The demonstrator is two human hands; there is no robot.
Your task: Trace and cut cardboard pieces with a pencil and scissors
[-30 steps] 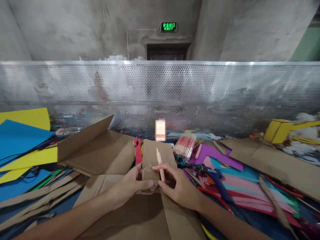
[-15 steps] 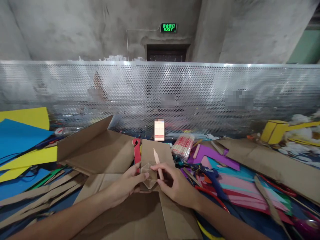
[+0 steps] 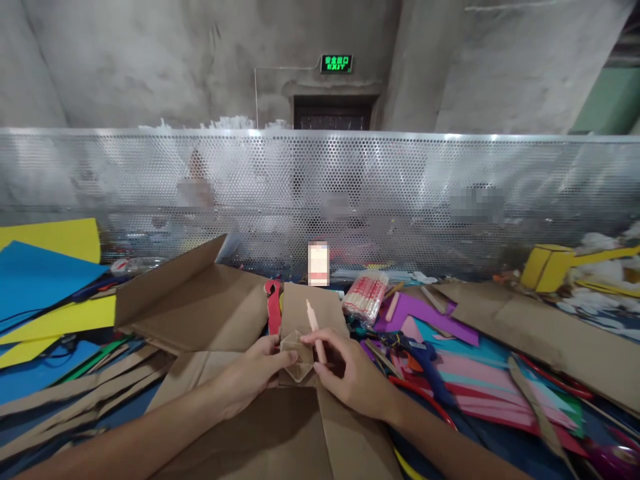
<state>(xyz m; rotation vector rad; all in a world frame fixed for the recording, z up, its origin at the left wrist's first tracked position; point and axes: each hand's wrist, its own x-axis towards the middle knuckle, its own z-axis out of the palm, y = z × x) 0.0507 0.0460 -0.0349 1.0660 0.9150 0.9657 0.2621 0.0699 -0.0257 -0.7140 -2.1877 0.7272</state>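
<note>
Just left of centre, my left hand (image 3: 255, 368) is closed on a small brownish faceted piece (image 3: 302, 363) with pale edges, its thumb lying across the front. Whether the piece is clear plastic or card I cannot tell. My right hand (image 3: 353, 377) holds a pale pink pen (image 3: 313, 319) between thumb and fingers, its narrow tip pointing up and away from me. The right index fingertip touches or nearly touches the piece's right side. Brown cardboard (image 3: 270, 433) lies below both hands, and a cardboard panel (image 3: 300, 300) stands behind them.
A folded cardboard sheet (image 3: 200, 307) lies left, near yellow paper (image 3: 75, 320) and blue paper (image 3: 40, 270). To the right are a packet of red-and-white sticks (image 3: 367, 297), a blue glue gun (image 3: 425, 360) and pink paper strips (image 3: 480, 377). A perforated metal screen (image 3: 280, 173) stands behind.
The whole view has shifted slightly downward. My left thumb has moved a little left and down on the faceted piece. The pen stays in my right hand at almost the same tilt.
</note>
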